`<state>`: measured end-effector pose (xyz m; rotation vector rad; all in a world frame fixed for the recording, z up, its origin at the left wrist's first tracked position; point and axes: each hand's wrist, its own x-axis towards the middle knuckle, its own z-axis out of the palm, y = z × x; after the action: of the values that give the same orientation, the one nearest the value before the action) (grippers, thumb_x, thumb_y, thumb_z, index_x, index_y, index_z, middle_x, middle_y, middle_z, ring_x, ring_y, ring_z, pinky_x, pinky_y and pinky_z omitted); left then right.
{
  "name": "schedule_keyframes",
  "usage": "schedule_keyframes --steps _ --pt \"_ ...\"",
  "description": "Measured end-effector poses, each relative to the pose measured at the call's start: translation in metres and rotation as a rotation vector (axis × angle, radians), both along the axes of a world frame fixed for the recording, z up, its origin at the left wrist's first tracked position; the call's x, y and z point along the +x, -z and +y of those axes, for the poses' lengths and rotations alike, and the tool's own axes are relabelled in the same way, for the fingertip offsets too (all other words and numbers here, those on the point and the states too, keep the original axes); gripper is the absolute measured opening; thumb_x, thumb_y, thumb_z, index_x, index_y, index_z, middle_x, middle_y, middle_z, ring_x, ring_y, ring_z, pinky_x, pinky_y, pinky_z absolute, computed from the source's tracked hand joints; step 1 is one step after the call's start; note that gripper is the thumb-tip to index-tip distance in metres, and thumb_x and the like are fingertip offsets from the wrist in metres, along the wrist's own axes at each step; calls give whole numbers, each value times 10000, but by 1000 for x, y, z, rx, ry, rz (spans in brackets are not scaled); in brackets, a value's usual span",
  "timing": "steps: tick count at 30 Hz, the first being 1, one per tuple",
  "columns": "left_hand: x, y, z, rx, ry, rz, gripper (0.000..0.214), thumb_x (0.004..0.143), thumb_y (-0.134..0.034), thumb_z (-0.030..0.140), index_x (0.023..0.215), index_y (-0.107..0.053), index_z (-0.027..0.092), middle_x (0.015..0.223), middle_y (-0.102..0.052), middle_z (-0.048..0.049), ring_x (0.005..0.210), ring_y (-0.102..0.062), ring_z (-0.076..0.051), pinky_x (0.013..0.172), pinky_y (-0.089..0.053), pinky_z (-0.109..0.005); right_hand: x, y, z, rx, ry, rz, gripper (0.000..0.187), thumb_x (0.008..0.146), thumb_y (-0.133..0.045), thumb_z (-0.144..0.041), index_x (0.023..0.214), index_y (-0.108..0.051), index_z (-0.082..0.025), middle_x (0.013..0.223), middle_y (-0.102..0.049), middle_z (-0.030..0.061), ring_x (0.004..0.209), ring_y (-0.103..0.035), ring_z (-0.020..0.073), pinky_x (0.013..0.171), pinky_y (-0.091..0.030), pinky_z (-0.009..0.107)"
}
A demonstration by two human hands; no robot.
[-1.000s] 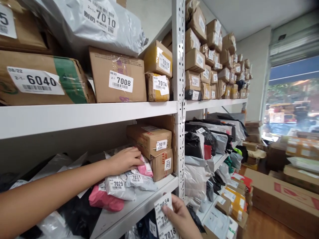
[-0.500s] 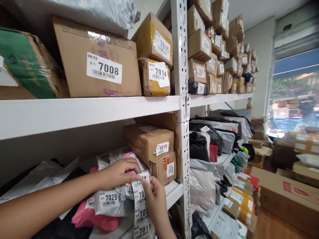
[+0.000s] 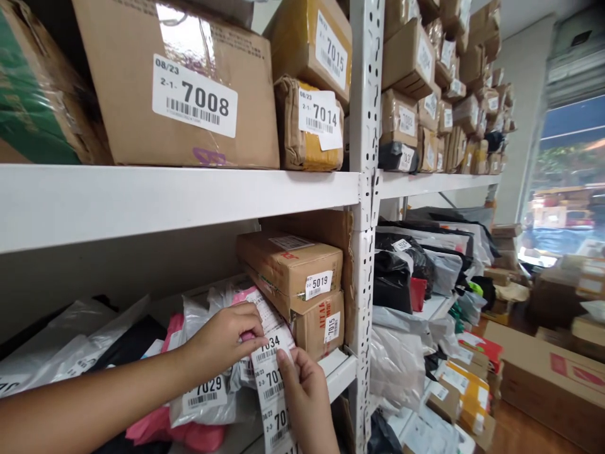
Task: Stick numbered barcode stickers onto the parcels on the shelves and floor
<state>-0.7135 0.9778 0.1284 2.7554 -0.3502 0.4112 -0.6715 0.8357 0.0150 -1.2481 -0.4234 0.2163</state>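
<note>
A strip of white number labels hangs between my hands, its top label reading 7034. My right hand pinches the strip along its right side, thumb in front. My left hand is closed at the upper left edge of the strip, thumb and fingers drawn together. Just behind them lies a pink-and-white parcel with a printed waybill, partly covered by the hands. Below my left wrist sits a clear plastic bag labelled 7029, with a pink bag under it.
Two stacked cardboard boxes, the upper marked 5019, stand right of the hands against the white shelf post. Overhead runs the shelf beam, bearing a large box labelled 7008. More shelved parcels fill the right side.
The view has moved closer to the shelf, and the boxes look larger. Both hands remain at the label strip; the 7034 label now shows more fully between them.
</note>
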Motion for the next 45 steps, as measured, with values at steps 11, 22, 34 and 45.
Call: schedule_keyframes --steps 11,22,34,45 --pt "-1 -1 -7 50 -38 9 140 811 -602 227 698 -638 154 770 -572 -24 730 -548 -128 678 -407 -234 -10 2 -26 -132 263 -27 573 674 -488 -704 488 -228 -229 488 -207 -63 489 -219 86 440 -248 227" --pt "1 0 -3 109 -2 -70 97 806 -611 249 784 -667 172 817 -615 -27 770 -586 -135 722 -450 -233 -13 46 -62 -73 361 96 556 664 -581 -641 500 -256 -220 526 -194 -63 524 -203 90 461 -262 219" --pt "2 -29 -50 728 -276 305 511 817 -476 510 1280 -509 296 1355 -467 -130 1259 -371 -396 994 -317 -554 -36 71 -105 -117 288 172 567 631 -608 -659 494 -283 -215 490 -237 -73 494 -217 77 438 -224 214" --pt "16 -45 -29 317 -320 396 755 732 -631 416 1352 -371 75 1385 -432 -164 1225 -434 -304 1019 -340 -348 -67 88 -187 -104 389 316 510 611 -684 -589 498 -404 -178 455 -409 -53 453 -316 69 425 -270 200"
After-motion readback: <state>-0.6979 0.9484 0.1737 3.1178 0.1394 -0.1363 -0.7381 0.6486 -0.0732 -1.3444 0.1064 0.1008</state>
